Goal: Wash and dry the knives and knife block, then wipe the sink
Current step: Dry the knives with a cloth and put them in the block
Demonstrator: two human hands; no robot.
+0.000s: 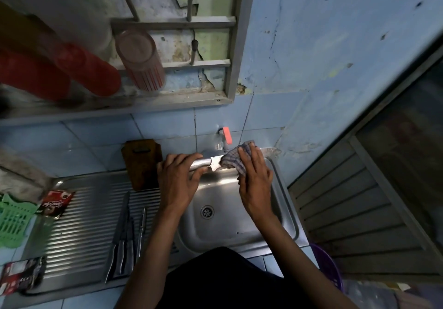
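Observation:
Over the steel sink (242, 227), my left hand (179, 179) grips the metal handle of a large knife (203, 162), which lies level and points right. My right hand (254, 176) presses a checked cloth (233, 158) around its blade; the blade tip (271, 151) sticks out past the cloth. A brown wooden knife block (142, 162) stands at the back of the ribbed drainboard (81, 227). Several other steel knives (125, 239) lie side by side on the drainboard, left of my left forearm.
A tap with a red lever (226, 136) juts from the blue tiled wall above the sink. Red sachets (56, 204) and a green plastic basket (14, 220) sit at the drainboard's left. Red cups (88, 71) lie on a shelf above. A purple bucket (327, 268) stands at lower right.

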